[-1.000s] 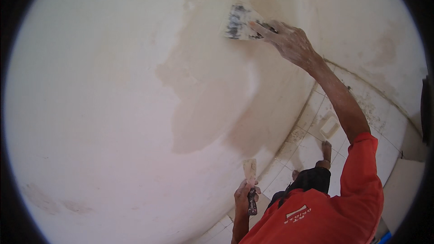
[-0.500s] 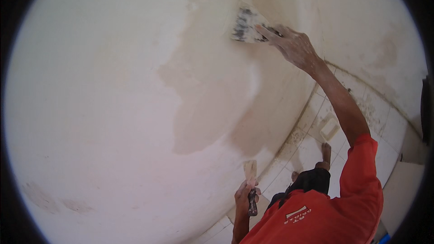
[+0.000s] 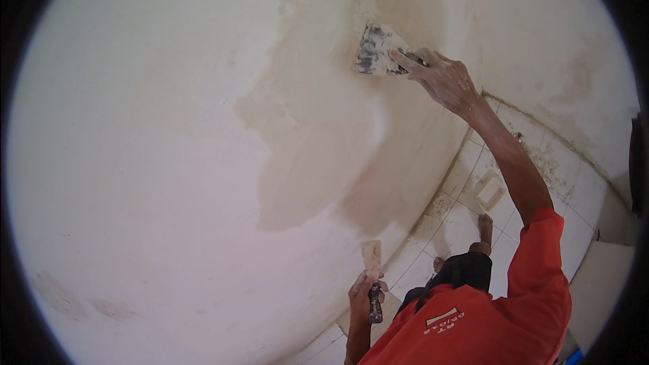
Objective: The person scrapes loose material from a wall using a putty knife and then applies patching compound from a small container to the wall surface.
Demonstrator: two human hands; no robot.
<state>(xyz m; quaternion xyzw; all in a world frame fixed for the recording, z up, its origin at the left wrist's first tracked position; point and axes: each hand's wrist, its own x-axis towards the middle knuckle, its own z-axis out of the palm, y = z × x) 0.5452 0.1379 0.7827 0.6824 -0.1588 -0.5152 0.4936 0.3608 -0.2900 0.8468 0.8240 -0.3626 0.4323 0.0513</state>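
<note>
My right hand grips a wide putty knife, its dark blade smeared with white filler. The blade lies against the damp, beige patch on the pale wall, or very close to it. Low in the view, my left hand is closed round a narrower putty knife with a dark speckled handle. That blade points up and carries pale filler; whether it touches the wall I cannot tell.
Below the wall runs a tiled floor, with dirt and crumbs along its edges. A pale rectangular tray lies there beyond my foot. A second wall meets the first at the right. A dark object stands at the far right.
My right hand has moved the wide putty knife a little down and to the right across the patch. My left hand stays almost where it was.
</note>
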